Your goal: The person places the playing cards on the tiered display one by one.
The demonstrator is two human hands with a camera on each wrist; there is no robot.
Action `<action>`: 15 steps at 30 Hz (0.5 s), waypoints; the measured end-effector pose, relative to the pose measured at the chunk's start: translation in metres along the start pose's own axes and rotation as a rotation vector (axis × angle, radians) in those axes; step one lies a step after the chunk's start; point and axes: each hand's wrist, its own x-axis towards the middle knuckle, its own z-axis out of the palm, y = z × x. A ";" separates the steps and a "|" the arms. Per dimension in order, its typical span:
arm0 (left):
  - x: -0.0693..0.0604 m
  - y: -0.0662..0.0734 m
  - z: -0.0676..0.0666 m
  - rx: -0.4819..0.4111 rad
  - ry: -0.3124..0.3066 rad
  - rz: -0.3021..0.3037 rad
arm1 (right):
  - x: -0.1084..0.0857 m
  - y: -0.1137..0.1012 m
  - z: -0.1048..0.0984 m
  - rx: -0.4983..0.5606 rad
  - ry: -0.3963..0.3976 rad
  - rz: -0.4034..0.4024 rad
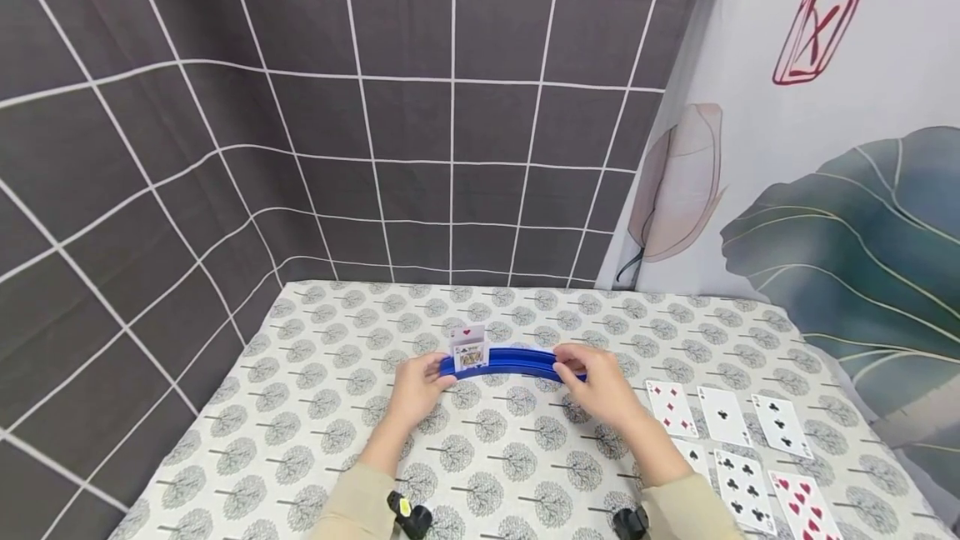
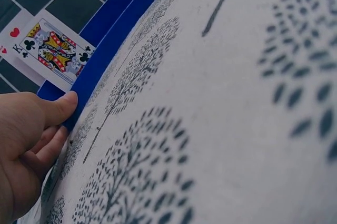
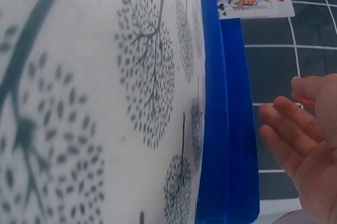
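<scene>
A curved blue playing-card holder [image 1: 517, 362] stands on the patterned cloth. Near its left end a king of clubs [image 1: 471, 357] stands upright in the slot, with a heart card [image 1: 467, 332] showing behind and above it. My left hand [image 1: 416, 390] pinches the holder's left end, thumb on the front face, close beside the cards, as the left wrist view shows. At the right end is my right hand [image 1: 597, 382]. In the right wrist view this right hand [image 3: 305, 140] lies apart from the blue holder [image 3: 226, 108], its fingers extended and holding nothing.
Face-up cards lie in two rows at the right: a diamond card [image 1: 672, 408], an ace of clubs [image 1: 723, 416], another club card [image 1: 782, 425], a six of clubs [image 1: 744, 490] and a heart card [image 1: 804, 507]. My right forearm partly covers one more. A dark gridded curtain [image 1: 405, 123] hangs behind the table.
</scene>
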 end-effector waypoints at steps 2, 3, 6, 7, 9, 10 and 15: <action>0.000 0.000 0.000 -0.002 -0.001 -0.005 | -0.001 0.000 -0.003 -0.002 0.001 0.012; 0.000 0.001 0.000 -0.004 -0.002 -0.008 | -0.002 0.000 -0.004 -0.004 0.005 0.014; 0.000 0.000 0.001 -0.002 -0.001 -0.013 | -0.004 0.000 -0.008 -0.020 0.018 0.022; 0.000 0.000 0.001 0.001 0.001 -0.011 | -0.005 0.001 -0.008 -0.029 0.024 0.014; 0.001 -0.001 0.001 0.004 0.006 -0.009 | -0.006 0.003 -0.010 -0.044 0.028 0.007; 0.001 -0.001 0.001 0.003 0.008 -0.008 | -0.007 0.003 -0.011 -0.050 0.026 0.007; 0.001 -0.002 0.002 -0.003 0.012 0.000 | -0.010 0.007 -0.015 -0.053 0.018 0.014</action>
